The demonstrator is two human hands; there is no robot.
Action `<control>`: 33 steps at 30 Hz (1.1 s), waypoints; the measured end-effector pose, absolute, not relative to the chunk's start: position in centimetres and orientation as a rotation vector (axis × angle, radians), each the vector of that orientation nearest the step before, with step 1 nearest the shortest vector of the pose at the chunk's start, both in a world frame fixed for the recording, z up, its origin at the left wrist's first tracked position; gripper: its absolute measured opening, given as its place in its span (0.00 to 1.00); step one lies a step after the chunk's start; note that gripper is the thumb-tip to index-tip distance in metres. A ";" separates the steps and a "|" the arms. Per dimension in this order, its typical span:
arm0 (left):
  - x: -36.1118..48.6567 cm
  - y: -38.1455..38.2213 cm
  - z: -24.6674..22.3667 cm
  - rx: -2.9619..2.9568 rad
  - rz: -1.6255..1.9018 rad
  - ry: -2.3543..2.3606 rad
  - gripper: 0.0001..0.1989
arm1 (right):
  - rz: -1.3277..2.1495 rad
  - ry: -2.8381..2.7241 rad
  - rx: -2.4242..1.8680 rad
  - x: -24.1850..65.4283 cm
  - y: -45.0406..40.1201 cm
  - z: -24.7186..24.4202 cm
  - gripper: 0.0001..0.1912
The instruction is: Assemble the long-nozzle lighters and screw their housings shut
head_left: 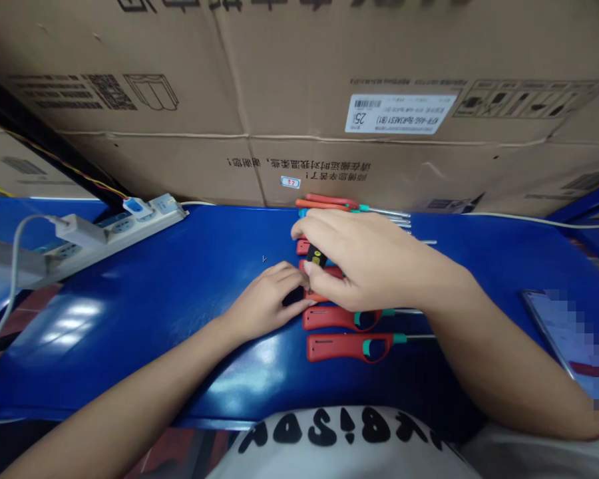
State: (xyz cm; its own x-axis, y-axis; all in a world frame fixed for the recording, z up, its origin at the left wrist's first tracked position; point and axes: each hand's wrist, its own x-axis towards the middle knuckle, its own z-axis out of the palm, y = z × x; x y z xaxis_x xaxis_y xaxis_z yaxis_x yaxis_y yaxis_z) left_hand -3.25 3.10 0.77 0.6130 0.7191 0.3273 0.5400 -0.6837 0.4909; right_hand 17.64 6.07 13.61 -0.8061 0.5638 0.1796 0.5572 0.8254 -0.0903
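Red long-nosed lighters (324,350) lie in a column on the blue table, metal nozzles pointing right. My right hand (374,256) reaches over the middle of the column and hides parts of several. Its thumb and fingers are closed on a small black label (317,255) with yellow print, just above the lighters. My left hand (267,297) rests at the left end of a red lighter (324,291), fingers and thumb curled round its butt. A second uncovered lighter (322,318) lies just below that one, with teal parts at trigger and collar.
A cardboard box (289,100) stands along the back edge. On the left is a power strip (110,233) with plugs and a white cable (14,286). A phone (554,332) lies at right, and a tiny dark scrap (264,259) sits left of the lighters.
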 end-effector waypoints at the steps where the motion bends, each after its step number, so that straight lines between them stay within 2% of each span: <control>1: -3.2 3.1 0.8 2.498 0.722 1.020 0.10 | 0.037 -2.811 -0.877 17.6 6.0 13.6 0.13; 5: -3.2 3.0 0.9 2.482 0.702 1.022 0.11 | 0.030 -2.824 -0.837 17.6 5.8 13.6 0.11; 10: -3.1 3.0 0.8 2.440 0.689 1.021 0.12 | -0.026 -2.814 -0.919 17.4 5.7 13.8 0.15; 13: -3.1 3.0 0.7 2.433 0.703 1.016 0.11 | -0.006 -2.794 -0.968 17.4 5.8 13.8 0.12; 16: -3.1 3.0 0.7 2.429 0.712 1.017 0.11 | -0.018 -2.806 -1.025 17.5 5.7 13.8 0.16; 20: -3.2 3.0 0.9 2.461 0.703 1.033 0.11 | 0.012 -2.805 -0.963 17.6 5.5 13.7 0.11; 24: -3.2 3.1 1.0 2.487 0.697 1.041 0.11 | 0.010 -2.823 -0.961 17.6 5.5 13.8 0.15; 27: -3.3 3.1 0.9 2.479 0.686 1.038 0.11 | 0.024 -2.816 -0.964 17.7 5.6 13.9 0.13; 31: -3.3 3.1 0.7 2.477 0.686 1.054 0.12 | 0.045 -2.829 -0.987 17.7 5.6 13.9 0.16; 33: -3.3 3.1 0.6 2.482 0.682 1.056 0.12 | 0.057 -2.823 -0.966 17.6 5.6 13.9 0.14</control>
